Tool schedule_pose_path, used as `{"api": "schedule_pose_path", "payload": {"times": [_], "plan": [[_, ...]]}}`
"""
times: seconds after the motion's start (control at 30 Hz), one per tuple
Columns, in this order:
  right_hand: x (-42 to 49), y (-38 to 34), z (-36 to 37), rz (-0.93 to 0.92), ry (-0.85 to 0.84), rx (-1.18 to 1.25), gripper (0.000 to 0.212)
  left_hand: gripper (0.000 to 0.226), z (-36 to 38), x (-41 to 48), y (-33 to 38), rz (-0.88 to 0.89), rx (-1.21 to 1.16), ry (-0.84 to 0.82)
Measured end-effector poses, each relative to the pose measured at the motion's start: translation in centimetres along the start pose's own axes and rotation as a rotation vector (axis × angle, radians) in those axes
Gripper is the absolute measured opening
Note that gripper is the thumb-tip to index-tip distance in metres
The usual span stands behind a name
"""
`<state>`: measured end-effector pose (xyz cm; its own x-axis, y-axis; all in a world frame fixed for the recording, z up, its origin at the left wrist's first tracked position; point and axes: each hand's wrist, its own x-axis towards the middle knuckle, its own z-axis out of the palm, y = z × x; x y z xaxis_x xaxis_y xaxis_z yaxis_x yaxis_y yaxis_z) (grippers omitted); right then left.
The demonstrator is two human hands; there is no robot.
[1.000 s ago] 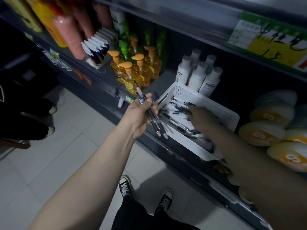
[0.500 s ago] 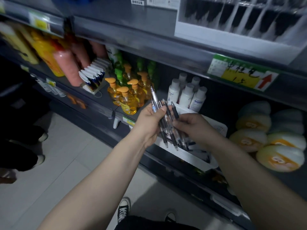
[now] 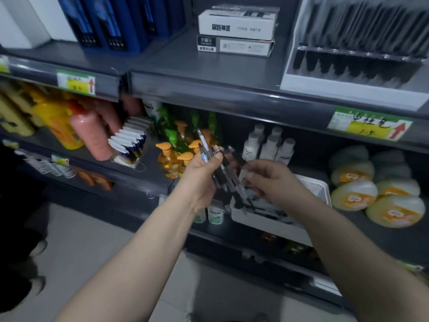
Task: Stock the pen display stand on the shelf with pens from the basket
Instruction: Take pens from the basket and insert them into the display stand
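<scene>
My left hand (image 3: 201,176) grips a bundle of dark pens (image 3: 221,173), their tips fanned up and down in front of the middle shelf. My right hand (image 3: 270,180) pinches one pen (image 3: 238,157) at the bundle's right side. Below both hands sits the white perforated basket (image 3: 316,189) on the middle shelf, with more pens lying in it. The white pen display stand (image 3: 348,88) stands on the upper shelf at the right, its slots filled with rows of dark pens.
Orange pump bottles (image 3: 173,161) and white bottles (image 3: 269,147) stand behind the hands. Round yellow packs (image 3: 376,196) lie at the right. Two white boxes (image 3: 236,31) and blue binders (image 3: 111,24) occupy the upper shelf. Someone's shoes (image 3: 34,249) show at the left on the floor.
My right hand left the basket and came up to the bundle in my left hand. The view tilted upward, bringing the upper shelf and the display stand into sight.
</scene>
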<state>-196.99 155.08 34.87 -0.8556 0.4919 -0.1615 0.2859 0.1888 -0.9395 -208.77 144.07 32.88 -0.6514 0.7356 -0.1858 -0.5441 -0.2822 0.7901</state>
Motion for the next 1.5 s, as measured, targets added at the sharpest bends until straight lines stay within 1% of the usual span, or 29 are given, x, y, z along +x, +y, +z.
{"api": "schedule_pose_path", "payload": {"times": [0.07, 0.13, 0.2, 0.3, 0.33, 0.4, 0.43, 0.5, 0.53, 0.57, 0.6, 0.67, 0.73, 0.8, 0.83, 0.93, 1.0, 1.07, 1.13, 1.2, 1.27, 1.37, 1.43, 1.5], "plan": [[0.0, -0.3, 1.3, -0.011, 0.059, -0.036, 0.001, 0.008, -0.6, 0.0, 0.9, 0.043, -0.081, -0.011], [-0.3, -0.4, 2.3, 0.013, 0.042, -0.084, 0.005, 0.011, -1.3, -0.1, 1.8, 0.063, -0.129, -0.018], [-0.4, -0.6, 3.2, 0.009, 0.071, -0.099, 0.007, 0.011, -2.1, 0.0, 2.4, 0.051, -0.129, -0.046], [-0.5, -1.6, 2.8, -0.014, 0.180, -0.021, 0.008, 0.011, -3.5, 0.5, 3.5, 0.006, -0.109, -0.050], [-0.6, -1.9, 2.2, 0.002, 0.176, 0.019, 0.008, 0.012, -4.0, 0.7, 4.0, -0.018, -0.081, -0.038], [-0.8, -2.2, 0.8, 0.062, 0.063, 0.034, 0.010, 0.012, -5.2, 1.0, 5.2, -0.096, 0.056, -0.054], [-0.9, -2.5, 0.2, 0.102, -0.025, -0.017, 0.010, 0.011, -5.5, 1.0, 5.8, -0.156, 0.159, -0.103], [-0.9, -3.1, -0.3, 0.195, -0.203, -0.189, 0.007, 0.012, -5.7, 0.7, 6.4, -0.293, 0.350, -0.254], [-0.7, -3.4, -0.2, 0.229, -0.256, -0.267, 0.005, 0.012, -5.5, 0.4, 6.3, -0.354, 0.432, -0.333], [-0.3, -3.7, 0.1, 0.244, -0.264, -0.319, 0.004, 0.012, -5.2, -0.1, 6.2, -0.399, 0.505, -0.406], [0.1, -3.8, 0.3, 0.239, -0.217, -0.340, 0.006, 0.012, -4.8, -0.4, 5.9, -0.424, 0.556, -0.464], [1.1, -3.8, 0.8, 0.194, -0.033, -0.315, 0.012, 0.014, -4.3, -0.9, 5.2, -0.422, 0.555, -0.502], [1.7, -3.4, 1.5, 0.150, 0.112, -0.231, 0.014, 0.014, -4.2, -0.9, 4.7, -0.380, 0.484, -0.459], [1.9, -3.1, 2.3, 0.118, 0.189, -0.150, 0.018, 0.015, -4.4, -0.9, 4.2, -0.345, 0.451, -0.421], [1.9, -3.0, 2.7, 0.099, 0.214, -0.096, 0.020, 0.017, -4.5, -0.9, 4.1, -0.342, 0.444, -0.417], [2.0, -3.1, 3.6, 0.076, 0.269, 0.105, 0.014, 0.017, -4.7, -1.0, 4.1, -0.364, 0.404, -0.414], [1.9, -3.2, 3.4, 0.124, 0.244, 0.198, 0.027, 0.016, -4.8, -0.7, 4.5, -0.359, 0.364, -0.359], [1.5, -3.1, 3.0, 0.151, 0.144, 0.149, 0.032, 0.013, -4.8, -0.3, 4.8, -0.314, 0.340, -0.261], [0.8, -3.0, 2.8, 0.119, 0.066, 0.037, 0.024, 0.011, -4.6, 0.1, 5.1, -0.238, 0.321, -0.196], [0.6, -3.0, 3.0, 0.079, 0.083, -0.007, 0.016, 0.014, -4.3, 0.1, 5.1, -0.179, 0.284, -0.201], [0.6, -3.1, 3.4, 0.063, 0.092, -0.023, 0.014, 0.017, -4.0, 0.0, 4.9, -0.147, 0.290, -0.194], [0.4, -3.2, 3.5, 0.042, 0.061, -0.071, 0.010, 0.013, -4.2, 0.2, 4.7, -0.125, 0.319, -0.126], [0.1, -3.2, 2.8, 0.036, 0.037, -0.110, 0.008, 0.010, -4.7, 0.3, 5.0, -0.093, 0.296, -0.079], [0.0, -3.2, 2.1, 0.010, 0.083, -0.055, 0.009, 0.008, -5.3, 0.2, 5.5, -0.072, 0.285, -0.069]]}}
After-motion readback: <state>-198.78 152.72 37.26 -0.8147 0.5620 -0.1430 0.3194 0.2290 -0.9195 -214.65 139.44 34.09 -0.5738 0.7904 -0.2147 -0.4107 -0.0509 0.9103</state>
